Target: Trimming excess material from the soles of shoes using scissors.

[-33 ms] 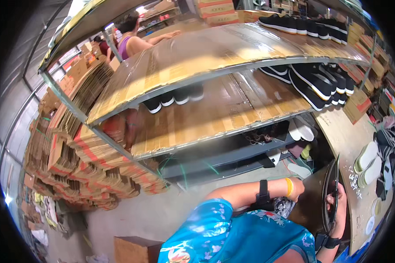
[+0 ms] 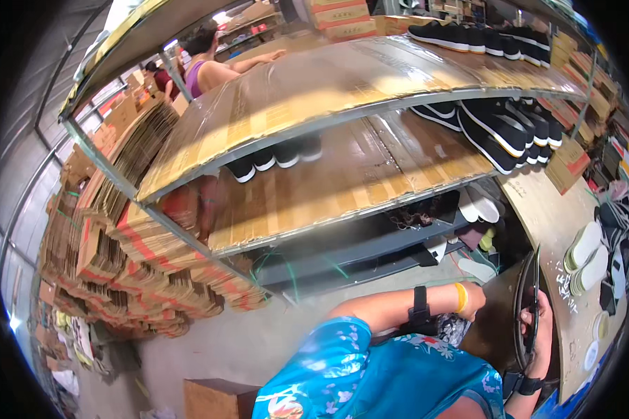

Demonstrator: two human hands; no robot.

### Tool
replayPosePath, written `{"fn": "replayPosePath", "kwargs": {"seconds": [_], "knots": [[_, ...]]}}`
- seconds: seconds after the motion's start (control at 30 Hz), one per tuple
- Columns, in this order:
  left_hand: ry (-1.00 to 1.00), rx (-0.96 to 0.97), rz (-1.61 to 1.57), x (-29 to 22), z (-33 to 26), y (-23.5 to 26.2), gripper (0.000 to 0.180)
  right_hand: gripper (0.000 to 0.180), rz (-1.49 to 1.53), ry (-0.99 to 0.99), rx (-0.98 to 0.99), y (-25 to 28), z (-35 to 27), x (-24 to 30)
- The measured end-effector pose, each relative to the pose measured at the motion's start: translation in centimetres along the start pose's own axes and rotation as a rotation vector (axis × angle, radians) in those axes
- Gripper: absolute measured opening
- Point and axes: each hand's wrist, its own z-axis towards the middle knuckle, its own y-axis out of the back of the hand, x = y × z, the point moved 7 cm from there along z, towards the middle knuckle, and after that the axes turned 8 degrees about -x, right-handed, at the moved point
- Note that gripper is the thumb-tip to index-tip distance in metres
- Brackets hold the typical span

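Your right hand (image 2: pixel 543 322) grips a dark narrow thing (image 2: pixel 524 346), near right, by the pale surface's (image 2: pixel 538 218) left edge; its kind is hard to make out. Long axis near-far, tip pointing far. Left hand (image 2: pixel 474 301): fingers hidden, can't tell. Both hands match earlier frame.

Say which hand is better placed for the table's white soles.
Probably right: the right hand is nearer the white soles, though it holds a black curved object. The left hand sits farther off.
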Motion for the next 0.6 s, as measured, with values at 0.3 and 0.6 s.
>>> {"fn": "replayPosePath", "kwargs": {"seconds": [0.3, 0.6], "knots": [[-0.092, 0.061, 0.028, -1.4, 1.6, -0.7, 0.035, 0.072, 0.006, -0.013, -0.106, 1.1, -2.1, -0.5], [-0.453, -0.057, -0.295, -4.6, 8.4, 0.5, 0.023, 0.059, -0.064, 0.218, -0.163, 6.5, -0.8, -2.2]]}}
